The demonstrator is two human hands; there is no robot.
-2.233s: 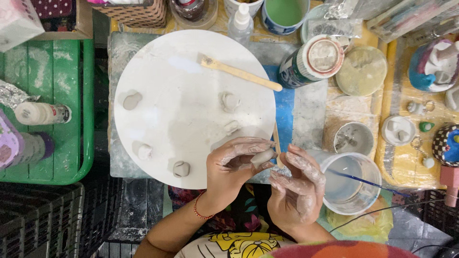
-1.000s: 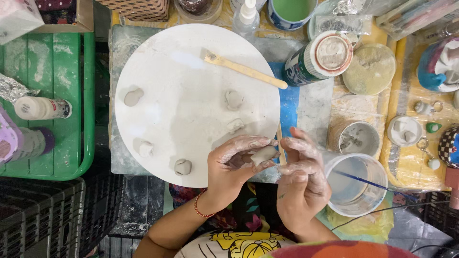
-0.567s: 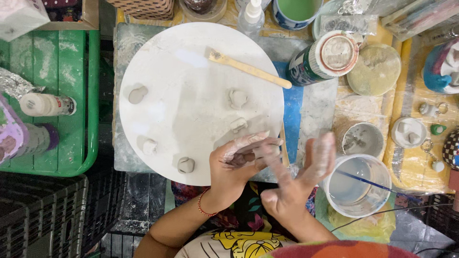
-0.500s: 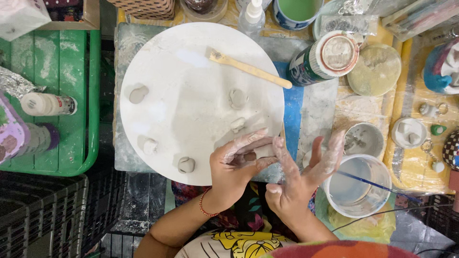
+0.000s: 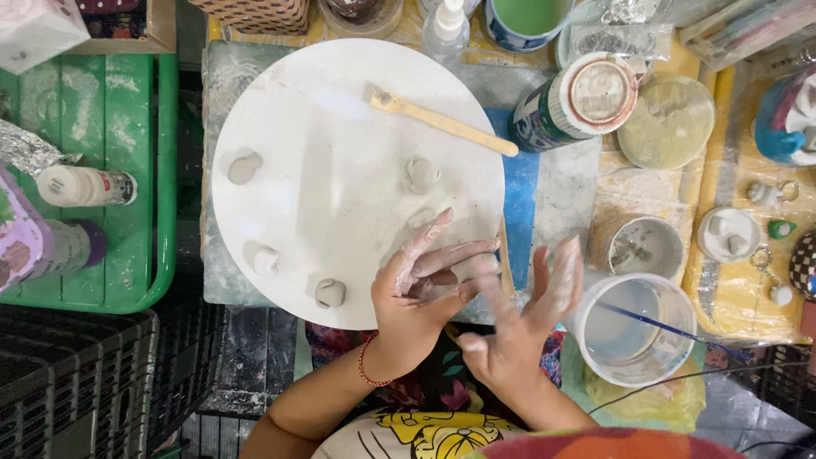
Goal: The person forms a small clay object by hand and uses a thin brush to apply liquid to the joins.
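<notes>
My left hand (image 5: pixel 419 285) rests at the lower right rim of a round white board (image 5: pixel 340 110), its clay-smeared fingers curled around a small grey clay piece (image 5: pixel 470 269). My right hand (image 5: pixel 520 321) hovers just to the right of it, blurred, with fingers spread and nothing in them. A thin wooden stick (image 5: pixel 505 257) lies at the board's edge between the two hands. Several small clay lumps sit on the board, among them one at the left (image 5: pixel 244 167), one near the centre (image 5: pixel 422 174) and one close to my left wrist (image 5: pixel 330 293).
A wooden spatula (image 5: pixel 439 121) lies across the board's top. A clear cup of cloudy water (image 5: pixel 636 330) stands right of my right hand, with a small bowl (image 5: pixel 637 246) and a lidded jar (image 5: pixel 578 100) above it. A green tray (image 5: pixel 110 110) with bottles sits left.
My right hand has let go of the clay piece, drawn away to the right and spread its fingers. My left hand keeps the piece in the same place.
</notes>
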